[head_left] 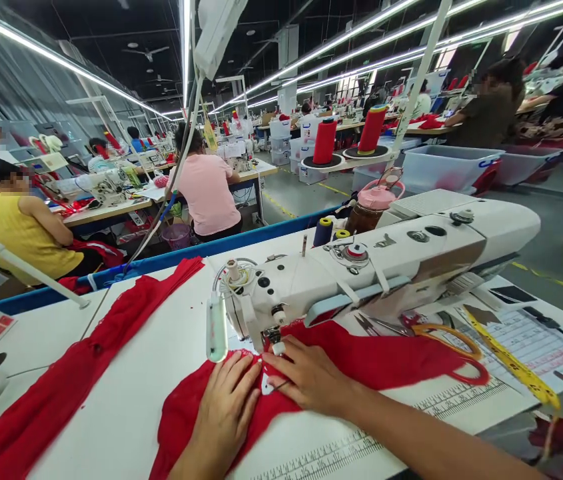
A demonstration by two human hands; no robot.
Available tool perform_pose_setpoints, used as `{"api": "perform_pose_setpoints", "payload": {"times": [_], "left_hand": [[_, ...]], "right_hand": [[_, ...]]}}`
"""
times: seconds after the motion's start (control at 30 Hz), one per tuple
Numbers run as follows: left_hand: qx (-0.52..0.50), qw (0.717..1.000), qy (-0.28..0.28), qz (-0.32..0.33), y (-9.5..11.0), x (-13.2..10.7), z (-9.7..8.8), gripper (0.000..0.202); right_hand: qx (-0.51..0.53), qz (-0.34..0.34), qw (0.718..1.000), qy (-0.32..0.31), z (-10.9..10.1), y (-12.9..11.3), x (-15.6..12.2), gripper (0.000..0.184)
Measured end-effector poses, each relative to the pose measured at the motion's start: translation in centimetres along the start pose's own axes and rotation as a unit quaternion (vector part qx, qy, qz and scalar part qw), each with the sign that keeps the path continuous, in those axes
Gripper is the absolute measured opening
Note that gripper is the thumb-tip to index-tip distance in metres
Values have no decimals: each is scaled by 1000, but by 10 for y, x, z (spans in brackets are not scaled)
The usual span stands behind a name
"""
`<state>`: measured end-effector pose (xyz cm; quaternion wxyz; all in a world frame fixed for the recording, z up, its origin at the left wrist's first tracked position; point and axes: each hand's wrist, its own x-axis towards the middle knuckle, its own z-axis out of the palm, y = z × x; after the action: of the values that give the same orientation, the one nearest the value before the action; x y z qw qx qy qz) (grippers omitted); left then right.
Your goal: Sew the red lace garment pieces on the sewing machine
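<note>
Red fabric (376,357) lies under the needle area of a white sewing machine (321,273), spreading to both sides. My left hand (226,407) rests flat on the fabric just left of the presser foot (272,337), fingers stretched forward and lightly apart. My right hand (311,377) lies on the cloth to the right of the foot, fingers extended, their tips close to it. Between the hands a small white patch (266,385) shows; I cannot make out what it is. A thin dark line runs by the right thumb, too small to name.
A long red fabric strip (86,360) lies at left. Orange-handled scissors (454,340), a yellow tape measure (511,363) and papers (536,340) are at right. Red thread cones (324,141) stand behind the machine. Co-workers sit at other machines, one in a pink shirt (208,193).
</note>
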<state>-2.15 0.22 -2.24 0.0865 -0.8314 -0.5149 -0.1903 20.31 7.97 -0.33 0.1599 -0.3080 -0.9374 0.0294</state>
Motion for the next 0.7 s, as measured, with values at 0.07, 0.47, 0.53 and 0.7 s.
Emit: {"api": "perform_pose_setpoints", "payload": {"times": [0.07,0.47,0.53,0.7], "left_hand": [[-20,999,-26,-11,0,3,-6,38],[0,998,-17,-55,-16,43,-30,6],[13,999,8,-34,-1,25,-34,23],[40,984,157,68,49,-43,-37,30]], "right_hand": [[-14,25,1000,14,-1,5,2,28],[-70,0,997,22,-17,10,0,16],[-74,-44,996,26,-26,0,-20,21],[-81,-201,971,105,-35,-25,-76,25]]}}
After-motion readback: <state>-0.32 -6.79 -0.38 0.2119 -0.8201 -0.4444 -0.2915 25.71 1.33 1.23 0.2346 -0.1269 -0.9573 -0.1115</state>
